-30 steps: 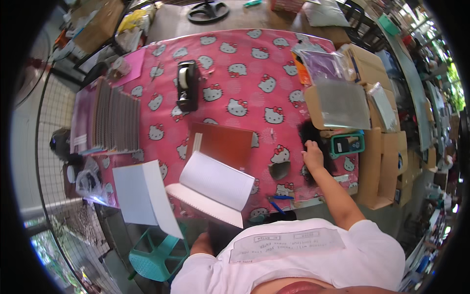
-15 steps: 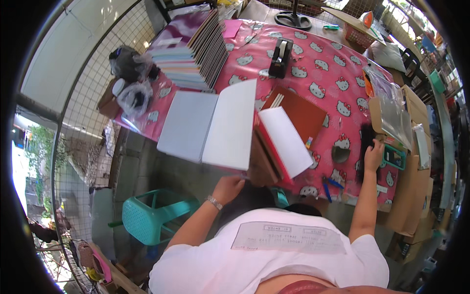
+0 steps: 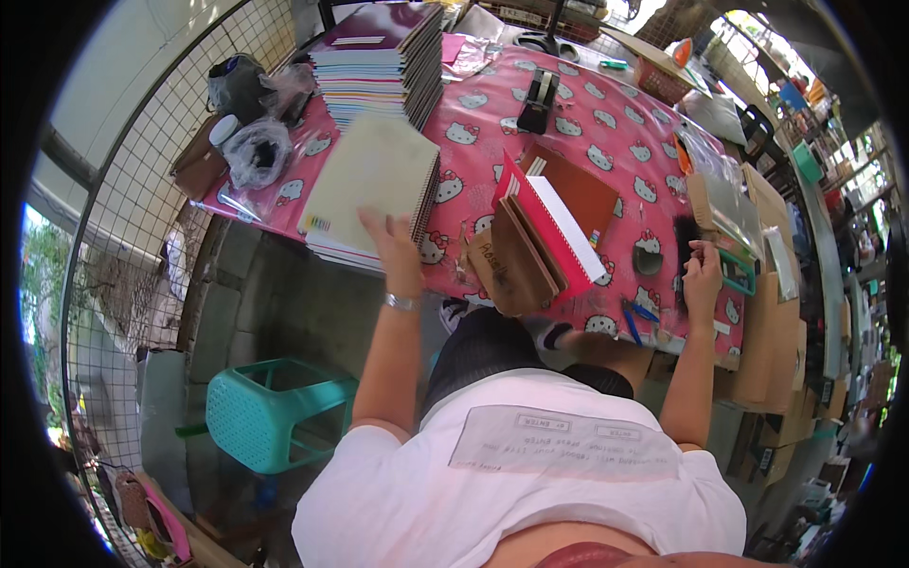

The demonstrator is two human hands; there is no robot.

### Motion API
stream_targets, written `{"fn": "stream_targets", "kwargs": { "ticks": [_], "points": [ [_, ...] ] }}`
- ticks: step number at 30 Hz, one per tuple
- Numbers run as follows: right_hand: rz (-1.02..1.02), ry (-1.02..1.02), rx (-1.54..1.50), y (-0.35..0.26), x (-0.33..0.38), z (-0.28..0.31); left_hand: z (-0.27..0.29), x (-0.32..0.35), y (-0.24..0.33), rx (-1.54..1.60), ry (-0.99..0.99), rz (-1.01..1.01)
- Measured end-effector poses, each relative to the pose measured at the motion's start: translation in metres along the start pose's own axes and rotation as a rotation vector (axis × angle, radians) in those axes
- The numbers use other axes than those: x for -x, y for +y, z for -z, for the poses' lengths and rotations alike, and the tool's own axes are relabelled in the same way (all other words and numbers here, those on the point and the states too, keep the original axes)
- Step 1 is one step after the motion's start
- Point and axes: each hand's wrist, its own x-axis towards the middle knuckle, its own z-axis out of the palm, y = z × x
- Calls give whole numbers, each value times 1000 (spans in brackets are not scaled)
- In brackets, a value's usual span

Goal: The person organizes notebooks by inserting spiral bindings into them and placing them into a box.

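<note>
1. Head view, containers first: brown cardboard box (image 3: 516, 270) at the near table edge, tipped toward the body, packed with upright notebooks, a red-covered one (image 3: 549, 222) with white pages sticking out on top.
2. Behind it, a brown-covered book (image 3: 582, 189) leaning against the same bunch.
3. Far back right, a small orange basket (image 3: 663, 80) on the pink patterned tablecloth (image 3: 606, 133); contents too small to tell.
4. At the left edge, clear plastic bags (image 3: 260, 151) bunched around dark items, just beside a brown pouch (image 3: 199, 166).
5. Tall stack of notebooks (image 3: 379, 62) at the far left of the table, spines toward the middle.
6. Nearer, a lower pile topped by a pale spiral notebook (image 3: 369, 180), overhanging the table edge.
7. Now the hands: left hand (image 3: 393, 248) stretched forward, arm nearly straight, bracelet at the wrist, fingers spread flat on the near edge of the pale spiral notebook, pressing rather than clasping.
8. Right hand (image 3: 701, 275) out to the right, elbow bent, fingers curled narrow around a small dark object (image 3: 684, 232); cannot tell what it is.
9. Just beside that hand, a green-framed item (image 3: 737, 273) and flat cardboard sheets (image 3: 767, 331) along the right table edge.
10. Blue pens (image 3: 636, 317) lying near the front edge, between box and right hand.
11. Teal plastic stool (image 3: 270, 412) on the floor, below left.
</note>
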Motion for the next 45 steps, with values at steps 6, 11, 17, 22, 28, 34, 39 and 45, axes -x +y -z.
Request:
{"fn": "stream_targets", "kwargs": {
  "ticks": [6, 11, 17, 22, 28, 34, 39, 45],
  "points": [
    [-453, -291, -565, -15, 75, -13, -1, -17, -6, -276, -416, 14],
    [-842, -615, -943, -57, 110, -75, -59, 48, -7, -699, -814, -574],
    [-1164, -283, -1151, -62, 111, -127, -107, 33, -56, -249, -813, -286],
    [-732, -16, -1176, -95, 109, -128, -85, -17, -82, 127, -744, 203],
    [22, -251, -586, -76, 117, -87, -91, 31, -76, -14, -791, 274],
    [-203, -526, -1003, -35, 134, -88, -103, 13, -83, 39, -644, -135],
    [-3, -427, -849, -42, 142, -85, -150, -24, -62, 51, -807, 154],
    [53, -315, -700, -81, 118, -110, -140, -37, -92, -17, -683, 167]
  ]
}}
